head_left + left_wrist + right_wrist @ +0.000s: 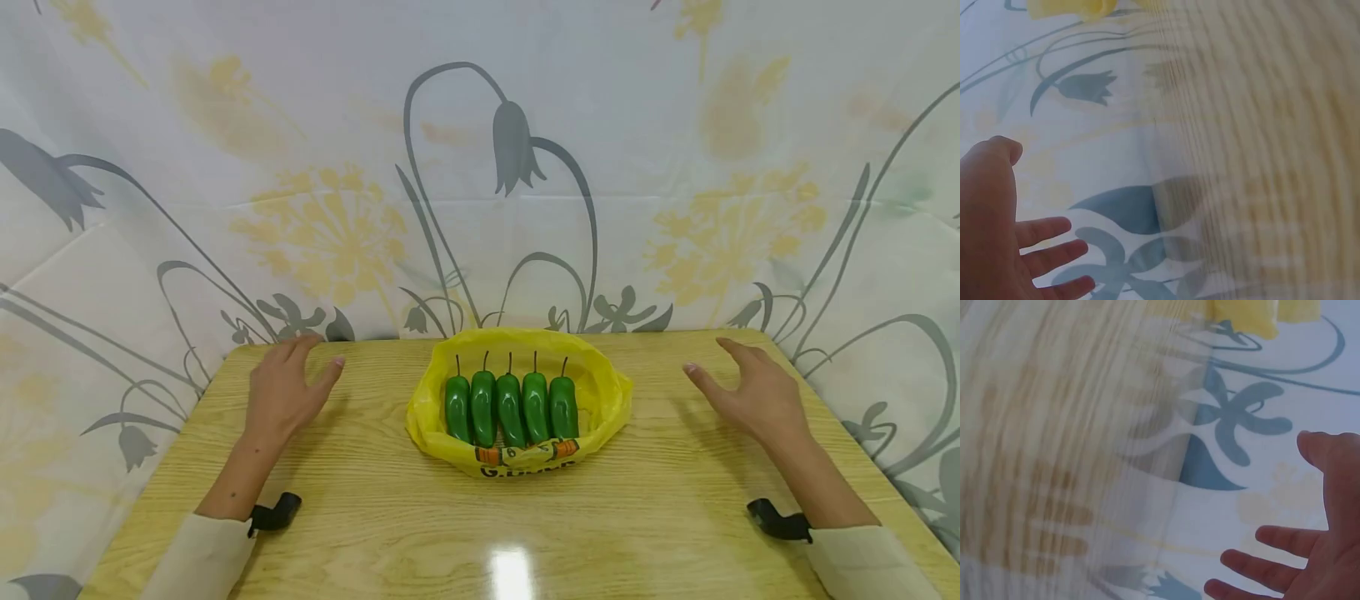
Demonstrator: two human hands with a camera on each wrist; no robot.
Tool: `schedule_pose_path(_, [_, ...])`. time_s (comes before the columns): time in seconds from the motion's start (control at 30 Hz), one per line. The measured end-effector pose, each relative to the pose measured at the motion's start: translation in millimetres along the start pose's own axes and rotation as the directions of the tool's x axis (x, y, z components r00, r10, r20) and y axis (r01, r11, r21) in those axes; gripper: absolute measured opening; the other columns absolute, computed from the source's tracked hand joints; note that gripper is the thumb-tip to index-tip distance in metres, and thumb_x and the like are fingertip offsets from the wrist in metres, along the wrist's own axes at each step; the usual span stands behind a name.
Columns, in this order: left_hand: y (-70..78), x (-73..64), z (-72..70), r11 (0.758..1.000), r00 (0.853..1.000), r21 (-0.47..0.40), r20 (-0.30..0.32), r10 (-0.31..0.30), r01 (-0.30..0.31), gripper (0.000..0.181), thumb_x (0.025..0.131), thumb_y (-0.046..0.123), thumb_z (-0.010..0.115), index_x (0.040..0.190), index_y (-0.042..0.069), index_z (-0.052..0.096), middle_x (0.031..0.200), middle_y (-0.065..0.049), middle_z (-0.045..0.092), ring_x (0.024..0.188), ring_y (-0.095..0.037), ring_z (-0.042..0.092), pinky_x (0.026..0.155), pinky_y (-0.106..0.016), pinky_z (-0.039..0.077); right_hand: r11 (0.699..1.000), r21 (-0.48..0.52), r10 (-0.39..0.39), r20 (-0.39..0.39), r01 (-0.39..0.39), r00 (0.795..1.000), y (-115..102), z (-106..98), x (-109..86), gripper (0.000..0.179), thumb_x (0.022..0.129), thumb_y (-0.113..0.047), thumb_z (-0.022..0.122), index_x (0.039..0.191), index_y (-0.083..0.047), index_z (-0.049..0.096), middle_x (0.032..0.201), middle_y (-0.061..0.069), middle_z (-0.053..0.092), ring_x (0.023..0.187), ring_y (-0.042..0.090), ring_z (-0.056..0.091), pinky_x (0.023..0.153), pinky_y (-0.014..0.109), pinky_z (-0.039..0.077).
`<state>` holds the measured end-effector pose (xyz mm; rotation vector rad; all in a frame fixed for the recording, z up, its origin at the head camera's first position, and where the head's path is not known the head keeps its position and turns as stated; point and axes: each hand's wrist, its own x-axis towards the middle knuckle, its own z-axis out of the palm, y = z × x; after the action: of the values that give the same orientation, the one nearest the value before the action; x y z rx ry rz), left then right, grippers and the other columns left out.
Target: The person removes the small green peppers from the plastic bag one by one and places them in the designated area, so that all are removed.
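Several glossy green peppers (509,408) with thin dark stems stand side by side in a row inside a yellow plastic bag (611,404). The bag lies with its mouth spread wide on the wooden table, printed lettering on its near side. To its left, my left hand (283,392) is held apart from it, thumb and fingers spread, holding nothing. On the other side my right hand (761,398) has its fingers extended too, also away from the bag and with nothing in it. Both wrist views show the bag's yellow edge (1072,7) only at the top.
A light wooden table (375,525) bears the bag. Behind it and along both sides hangs a white cloth (465,225) with grey and yellow flower prints. Black wrist devices (276,511) sit at the sleeve cuffs.
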<state>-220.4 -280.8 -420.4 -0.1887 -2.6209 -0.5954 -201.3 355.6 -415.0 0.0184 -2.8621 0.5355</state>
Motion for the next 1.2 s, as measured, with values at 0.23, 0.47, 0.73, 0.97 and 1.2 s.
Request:
schedule_pose_path(0.23, [9.8,-1.3,1.1,0.998,0.999,-0.066,0.046,-0.017,0.020,0.061,0.107,0.046,0.059,0.147,0.000,0.059,0.147,-0.030,0.055,0.138,-0.053,0.046,0.109,-0.072,0.036,0.998,0.053,-0.031,-0.016,0.031,0.999,-14.0,-0.2,-3.0,0.079,0.104,-0.056,0.059,0.153,0.004,0.048,0.148,0.041,0.046,0.131,0.062,0.044,0.095,0.078,0.039])
schedule_pose_path(0.47, [24.3,-3.1,8.4,0.987,0.994,-0.151,0.103,-0.040,0.056,0.061,0.108,0.047,0.057,0.149,0.002,0.059,0.150,-0.028,0.053,0.141,-0.052,0.044,0.111,-0.071,0.035,0.994,0.088,-0.064,-0.036,0.067,0.997,-32.0,-4.2,-7.5,0.075,0.104,-0.054,0.062,0.151,0.003,0.052,0.147,0.039,0.049,0.132,0.061,0.045,0.098,0.077,0.038])
schedule_pose_path(0.73, [44.5,-8.7,17.4,0.963,0.990,-0.264,0.141,-0.010,0.047,0.055,0.109,0.041,0.058,0.148,0.002,0.059,0.146,-0.022,0.060,0.137,-0.045,0.051,0.111,-0.066,0.040,0.985,0.123,-0.116,-0.059,0.123,0.991,-52.6,-6.3,-14.5,0.070,0.103,-0.050,0.066,0.149,0.002,0.056,0.147,0.035,0.052,0.134,0.059,0.045,0.102,0.076,0.037])
schedule_pose_path(0.97, [61.2,-14.3,28.7,0.930,0.983,-0.364,0.183,0.013,0.055,0.052,0.109,0.041,0.059,0.147,0.005,0.061,0.143,-0.018,0.062,0.133,-0.039,0.056,0.109,-0.062,0.044,0.973,0.156,-0.159,-0.078,0.169,0.984,-71.9,-5.1,-21.3,0.064,0.101,-0.045,0.071,0.146,0.000,0.059,0.146,0.031,0.054,0.132,0.057,0.048,0.100,0.075,0.039])
schedule_pose_path(1.2, [73.0,-18.0,34.2,0.912,0.984,-0.406,0.178,0.024,0.051,0.046,0.109,0.036,0.061,0.145,0.007,0.064,0.139,-0.013,0.066,0.128,-0.035,0.060,0.106,-0.058,0.047,0.952,0.175,-0.234,-0.116,0.251,0.965,-89.0,-1.1,-25.2,0.060,0.097,-0.037,0.077,0.143,-0.001,0.062,0.142,0.028,0.059,0.129,0.055,0.052,0.100,0.074,0.039])
